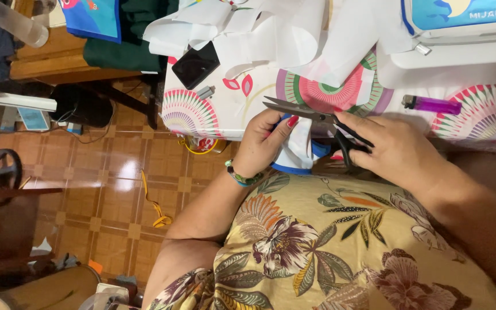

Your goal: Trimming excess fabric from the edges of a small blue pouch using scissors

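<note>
My right hand (394, 150) grips the black handles of a pair of scissors (299, 111), whose blades are open and point left over the table edge. My left hand (265, 143), with red nails and a beaded bracelet, holds a small white fabric piece with blue trim (298, 155) just below the blades. The fabric hangs between both hands above my lap.
A table with a patterned cloth (202, 115) carries white paper pieces (271, 34), a black phone (195, 64), a purple lighter (431, 104) and a white sewing machine (466, 28). A tiled floor (104, 172) with a yellow strap lies to the left.
</note>
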